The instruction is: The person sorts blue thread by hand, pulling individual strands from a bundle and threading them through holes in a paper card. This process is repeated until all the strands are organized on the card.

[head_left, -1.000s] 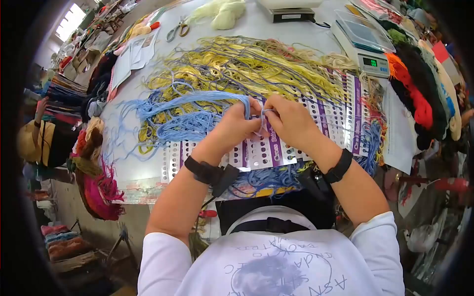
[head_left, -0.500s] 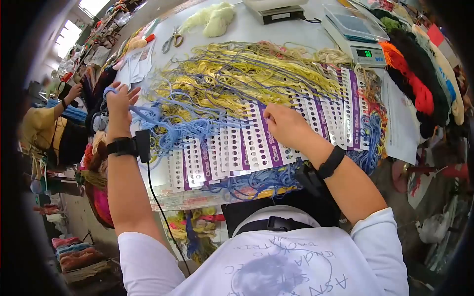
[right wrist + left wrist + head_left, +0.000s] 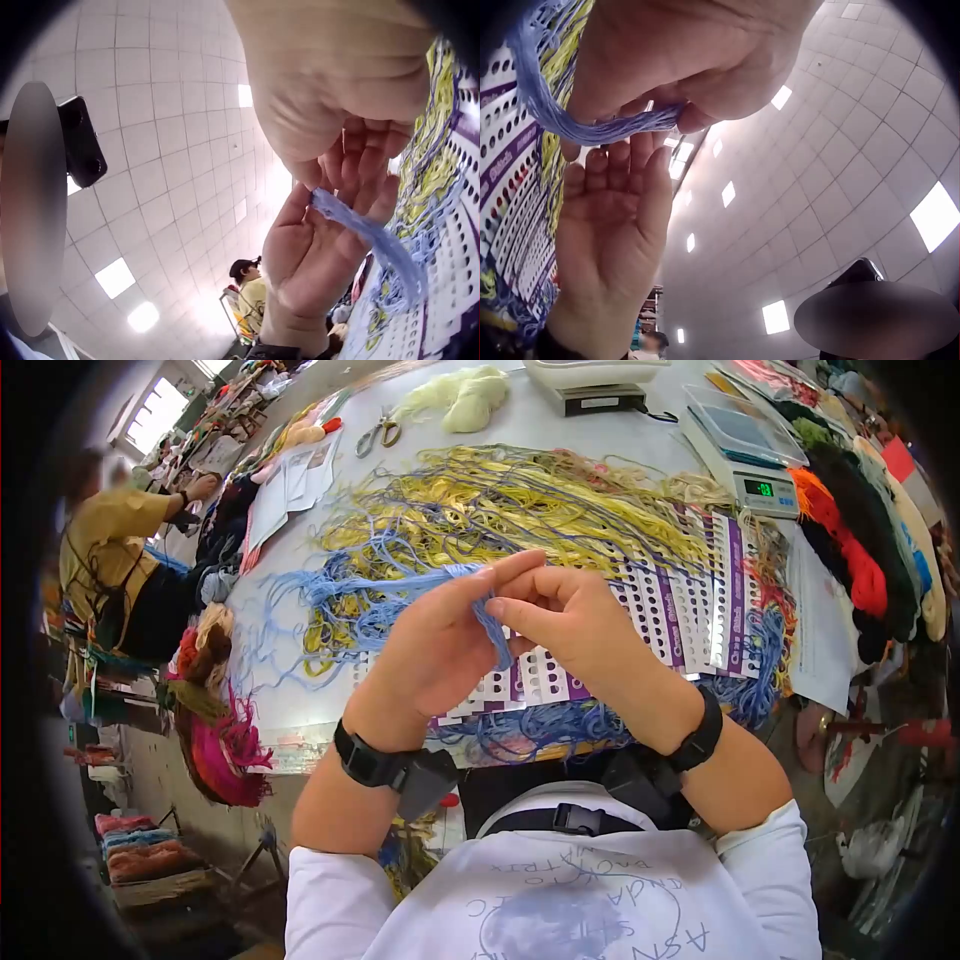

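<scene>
A light blue yarn bundle [image 3: 372, 588] stretches from the table to my left hand [image 3: 425, 645], and part of it hangs by the fingers. In the left wrist view, the blue yarn [image 3: 600, 133] runs under my left hand [image 3: 697, 60] to its thumb, which holds it against the fingers. My right hand [image 3: 590, 635] meets the left one, its thumb near the yarn. The left wrist view shows the right hand's palm [image 3: 604, 232] with relaxed fingers. In the right wrist view, the blue strands [image 3: 375, 232] cross the left hand's fingers.
Yellow and purple yarn [image 3: 520, 495] spreads over punched cards [image 3: 690, 605]. Scissors [image 3: 378, 435], pale yarn [image 3: 473, 402] and a scale [image 3: 765, 490] stand behind. Coloured skeins line both table sides. Another person [image 3: 120, 550] is at the left.
My left hand swung out to the left with blue yarn, then came back to the middle beside the right hand. The blue yarn now bends by its fingers.
</scene>
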`<control>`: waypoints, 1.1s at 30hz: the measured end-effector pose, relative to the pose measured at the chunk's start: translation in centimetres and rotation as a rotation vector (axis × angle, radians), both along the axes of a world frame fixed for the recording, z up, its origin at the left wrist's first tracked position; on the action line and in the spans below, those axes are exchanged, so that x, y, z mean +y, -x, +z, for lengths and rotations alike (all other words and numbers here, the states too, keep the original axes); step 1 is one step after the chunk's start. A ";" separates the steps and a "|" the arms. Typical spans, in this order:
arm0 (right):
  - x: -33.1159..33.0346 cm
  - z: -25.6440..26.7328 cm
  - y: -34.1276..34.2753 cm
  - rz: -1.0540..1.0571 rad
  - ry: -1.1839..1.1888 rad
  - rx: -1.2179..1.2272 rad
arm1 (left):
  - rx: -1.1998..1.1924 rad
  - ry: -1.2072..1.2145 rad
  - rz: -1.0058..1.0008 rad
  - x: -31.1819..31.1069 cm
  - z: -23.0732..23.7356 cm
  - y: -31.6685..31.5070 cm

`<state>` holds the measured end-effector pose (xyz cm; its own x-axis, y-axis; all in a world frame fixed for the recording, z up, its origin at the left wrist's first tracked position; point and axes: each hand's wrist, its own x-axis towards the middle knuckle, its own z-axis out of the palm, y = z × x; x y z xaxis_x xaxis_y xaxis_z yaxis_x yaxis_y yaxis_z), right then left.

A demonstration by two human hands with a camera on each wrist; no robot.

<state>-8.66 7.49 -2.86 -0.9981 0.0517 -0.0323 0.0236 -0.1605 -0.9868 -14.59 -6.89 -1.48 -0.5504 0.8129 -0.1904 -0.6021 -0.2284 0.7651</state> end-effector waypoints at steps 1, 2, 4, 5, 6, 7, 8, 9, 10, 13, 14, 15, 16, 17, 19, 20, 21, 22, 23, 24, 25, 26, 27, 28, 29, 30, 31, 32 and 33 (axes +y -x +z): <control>-0.1 0.1 -0.1 0.014 -0.008 -0.048 | 0.002 0.000 0.004 0.0 0.0 -0.2; -0.1 0.0 -0.2 0.016 -0.008 -0.047 | 0.005 0.003 0.013 0.0 0.1 -0.4; -0.3 -0.3 -0.4 -0.002 0.127 -0.031 | 0.009 0.004 0.025 -0.2 0.2 -0.6; -0.3 -0.3 -0.5 0.001 0.126 -0.029 | -0.015 0.005 0.020 -0.3 0.4 -0.6; -0.3 -0.3 -0.6 0.009 0.186 -0.026 | -0.039 0.007 0.016 -0.4 0.5 -0.6; -0.3 -0.3 -0.6 0.016 0.244 -0.022 | -0.037 0.006 0.018 -0.6 0.4 -0.6; -0.3 -0.3 -0.7 0.019 0.243 -0.022 | -0.031 -0.005 0.000 -0.8 0.3 -0.5; -0.4 -0.3 -0.7 0.004 0.271 -0.020 | -0.026 -0.016 -0.018 -0.9 0.3 -0.5; -0.5 -0.2 -0.7 -0.011 0.298 -0.017 | -0.025 -0.018 -0.015 -1.0 0.3 -0.5; -0.2 -0.3 -0.8 0.016 0.293 0.011 | -0.023 -0.020 0.019 -1.1 0.5 -0.5; -0.1 -0.6 -0.8 0.017 0.290 0.013 | -0.017 0.006 0.102 -1.2 0.5 -0.4; 0.1 -1.1 -0.7 -0.017 0.361 0.032 | -0.013 0.032 0.184 -1.3 0.5 -0.3; 0.4 -1.3 -0.8 -0.051 0.431 0.053 | -0.011 0.028 0.183 -1.8 0.0 0.2; 1.0 -1.3 -1.2 -0.053 0.426 0.056 | -0.099 -0.075 0.097 -2.7 -1.0 1.4; 3.7 -1.4 -3.1 -0.193 -0.054 0.414 | -0.200 -0.247 -0.060 -5.5 -2.0 4.0; 7.6 -1.4 -4.1 -0.137 0.339 0.202 | -0.216 -0.316 -0.134 -7.6 -2.1 5.5; 12.6 -1.4 -5.7 -0.080 0.726 -0.015 | -0.186 -0.312 0.011 -10.0 -2.1 7.0; 16.8 -1.2 -8.0 -0.330 0.660 -0.008 | -0.194 -0.341 0.112 -12.8 -2.0 8.9; 21.3 -0.3 -10.5 -0.365 0.886 -0.012 | -0.255 -0.329 0.262 -16.0 -1.7 10.9; 28.3 -0.9 -14.3 -0.384 0.815 0.014 | -0.249 -0.346 0.356 -20.4 -2.8 13.9; 33.3 -0.3 -18.0 -0.561 0.794 -0.014 | -0.322 -0.280 0.597 -23.9 -3.2 15.7; 37.4 0.5 -21.9 -0.694 0.756 -0.003 | -0.338 -0.297 0.705 -28.4 -4.5 18.3; 44.6 -0.2 -27.5 -0.753 0.817 0.010 | -0.271 -0.201 0.926 -31.1 -4.7 19.7; 49.6 0.1 -32.0 -1.083 0.757 0.030 | -0.227 -0.156 1.049 -33.1 -4.8 20.9; 54.4 0.3 -36.3 -1.279 0.723 0.069 | -0.185 -0.156 1.091 -33.1 -4.2 21.4; 54.6 1.4 -36.5 -1.283 0.722 0.076 | -0.142 -0.168 1.098 -31.7 -3.4 21.3; 54.7 2.9 -36.0 -1.179 0.553 0.144 | -0.104 -0.180 1.079 -28.7 -2.3 20.6; 54.3 4.2 -34.9 -1.073 0.387 0.206 | -0.072 -0.177 1.031 -24.6 -1.2 19.1; 53.1 5.0 -32.9 -0.964 0.225 0.261 | -0.062 -0.161 0.967 -20.0 -0.3 17.5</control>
